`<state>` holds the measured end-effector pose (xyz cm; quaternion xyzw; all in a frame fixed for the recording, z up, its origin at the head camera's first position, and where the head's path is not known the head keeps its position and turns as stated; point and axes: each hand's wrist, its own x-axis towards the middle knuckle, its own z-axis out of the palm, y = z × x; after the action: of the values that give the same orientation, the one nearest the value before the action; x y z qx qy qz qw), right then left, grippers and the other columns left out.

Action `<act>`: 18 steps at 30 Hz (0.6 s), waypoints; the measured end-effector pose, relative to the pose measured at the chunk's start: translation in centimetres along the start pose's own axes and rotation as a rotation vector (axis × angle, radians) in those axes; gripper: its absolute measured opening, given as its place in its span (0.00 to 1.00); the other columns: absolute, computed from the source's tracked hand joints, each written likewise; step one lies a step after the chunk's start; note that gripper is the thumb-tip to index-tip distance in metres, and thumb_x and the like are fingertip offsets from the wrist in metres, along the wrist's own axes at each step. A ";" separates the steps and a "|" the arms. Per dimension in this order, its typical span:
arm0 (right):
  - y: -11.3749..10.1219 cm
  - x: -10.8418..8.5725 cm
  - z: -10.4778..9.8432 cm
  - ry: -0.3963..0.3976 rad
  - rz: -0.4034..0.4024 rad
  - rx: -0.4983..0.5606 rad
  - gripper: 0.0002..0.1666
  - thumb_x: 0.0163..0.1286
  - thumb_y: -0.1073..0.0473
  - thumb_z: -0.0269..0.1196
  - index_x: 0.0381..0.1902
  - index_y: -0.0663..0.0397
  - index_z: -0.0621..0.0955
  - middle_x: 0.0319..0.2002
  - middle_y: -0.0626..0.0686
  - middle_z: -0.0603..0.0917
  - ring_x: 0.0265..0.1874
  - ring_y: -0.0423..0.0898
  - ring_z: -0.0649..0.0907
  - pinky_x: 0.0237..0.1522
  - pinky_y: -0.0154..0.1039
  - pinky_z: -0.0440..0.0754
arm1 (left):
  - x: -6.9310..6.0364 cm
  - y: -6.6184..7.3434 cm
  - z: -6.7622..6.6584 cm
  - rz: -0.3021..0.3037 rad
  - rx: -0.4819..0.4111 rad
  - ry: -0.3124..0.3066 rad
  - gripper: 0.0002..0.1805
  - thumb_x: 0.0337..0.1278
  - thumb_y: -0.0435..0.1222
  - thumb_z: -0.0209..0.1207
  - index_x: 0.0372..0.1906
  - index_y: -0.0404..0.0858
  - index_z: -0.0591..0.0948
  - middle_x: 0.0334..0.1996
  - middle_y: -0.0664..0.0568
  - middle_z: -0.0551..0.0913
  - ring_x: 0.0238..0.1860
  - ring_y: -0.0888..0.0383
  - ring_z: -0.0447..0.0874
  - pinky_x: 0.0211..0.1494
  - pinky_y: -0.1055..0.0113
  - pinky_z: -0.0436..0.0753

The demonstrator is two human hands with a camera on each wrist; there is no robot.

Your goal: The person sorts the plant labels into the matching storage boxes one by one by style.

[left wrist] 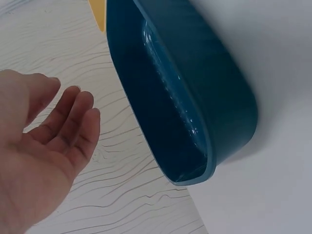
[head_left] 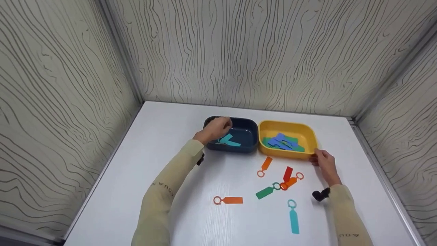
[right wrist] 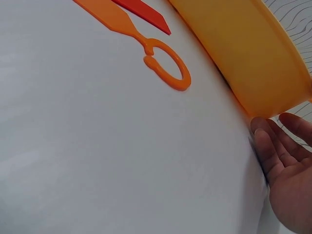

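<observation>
My left hand [head_left: 215, 129] hovers over the left end of the dark blue bin [head_left: 251, 132]. Its fingers are loosely bent with nothing between them, as the left wrist view shows. Two turquoise ring-ended tags [head_left: 233, 143] lie in that bin, partly hidden by the hand. At the near right corner of the yellow bin [head_left: 309, 136], my right hand [head_left: 325, 164] has its fingertips against or very near the wall. In the right wrist view its fingers [right wrist: 265, 146] are loosely extended, the thumb beside the bin's edge. Blue tags [head_left: 280, 140] and green tags [head_left: 268, 141] lie inside the yellow bin.
On the white table [head_left: 191, 218] in front lie several ring-ended tags: a lone orange tag [head_left: 233, 200], another orange tag [head_left: 266, 164], a green tag [head_left: 264, 193], a red tag [head_left: 287, 173] over an orange one, and a turquoise tag [head_left: 294, 222]. Patterned panels [head_left: 239, 51] enclose the table.
</observation>
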<state>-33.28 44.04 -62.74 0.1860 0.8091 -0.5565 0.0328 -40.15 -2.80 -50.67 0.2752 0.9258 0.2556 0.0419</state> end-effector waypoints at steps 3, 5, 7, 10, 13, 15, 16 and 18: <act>0.0 0.1 -0.1 0.017 -0.021 0.038 0.38 0.74 0.34 0.48 0.63 0.61 0.69 0.37 0.43 0.82 0.36 0.37 0.82 0.41 0.28 0.81 | -0.8 0.3 0.3 0.036 -0.007 0.000 0.12 0.74 0.38 0.50 0.51 0.37 0.78 0.45 0.47 0.82 0.43 0.55 0.81 0.49 0.60 0.81; 0.1 0.1 -0.2 0.027 -0.031 0.052 0.37 0.74 0.35 0.48 0.61 0.63 0.70 0.35 0.42 0.83 0.34 0.36 0.82 0.40 0.28 0.81 | -1.3 0.5 0.6 0.052 -0.003 -0.008 0.11 0.73 0.39 0.51 0.51 0.38 0.78 0.44 0.47 0.82 0.43 0.56 0.81 0.49 0.61 0.82; 0.2 0.1 -0.3 0.035 -0.029 0.036 0.37 0.74 0.35 0.48 0.61 0.63 0.70 0.35 0.42 0.82 0.34 0.36 0.82 0.40 0.28 0.81 | -1.8 0.7 1.1 0.071 -0.001 -0.014 0.10 0.73 0.39 0.51 0.50 0.39 0.78 0.43 0.48 0.83 0.43 0.55 0.81 0.49 0.61 0.81; 0.3 0.0 -0.4 0.041 -0.015 0.002 0.40 0.74 0.33 0.46 0.64 0.63 0.69 0.38 0.45 0.81 0.36 0.37 0.81 0.41 0.28 0.81 | -2.5 1.1 1.9 0.086 -0.007 -0.030 0.10 0.73 0.39 0.52 0.49 0.39 0.79 0.43 0.48 0.83 0.42 0.56 0.81 0.48 0.61 0.81; 0.3 0.0 -0.3 0.037 -0.009 -0.009 0.41 0.74 0.33 0.45 0.65 0.62 0.68 0.40 0.46 0.81 0.38 0.38 0.81 0.41 0.28 0.81 | -3.2 1.4 2.5 0.097 -0.003 -0.041 0.11 0.71 0.40 0.54 0.50 0.38 0.79 0.43 0.49 0.83 0.43 0.56 0.81 0.47 0.63 0.81; 0.3 0.0 -0.1 0.030 -0.007 -0.006 0.40 0.74 0.33 0.46 0.66 0.61 0.68 0.41 0.46 0.81 0.38 0.38 0.81 0.42 0.28 0.81 | -3.8 1.7 2.8 0.099 -0.003 -0.046 0.12 0.71 0.40 0.55 0.50 0.38 0.79 0.42 0.49 0.83 0.42 0.57 0.81 0.45 0.65 0.81; 0.3 0.0 0.0 0.028 -0.005 -0.002 0.40 0.74 0.33 0.46 0.66 0.61 0.68 0.41 0.46 0.81 0.39 0.39 0.81 0.42 0.28 0.81 | -4.1 1.9 2.9 0.105 0.002 -0.045 0.12 0.70 0.40 0.56 0.50 0.39 0.80 0.42 0.49 0.83 0.42 0.57 0.81 0.45 0.65 0.81; 0.3 0.0 0.0 0.019 0.001 0.001 0.40 0.75 0.33 0.46 0.66 0.60 0.68 0.42 0.46 0.80 0.39 0.39 0.81 0.43 0.28 0.81 | -4.8 2.2 3.3 0.117 0.006 -0.043 0.12 0.69 0.40 0.56 0.50 0.39 0.80 0.41 0.50 0.83 0.40 0.58 0.81 0.44 0.66 0.81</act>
<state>-33.12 44.12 -63.05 0.1918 0.8091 -0.5549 0.0253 -34.33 -2.29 -52.74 0.3343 0.9078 0.2489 0.0463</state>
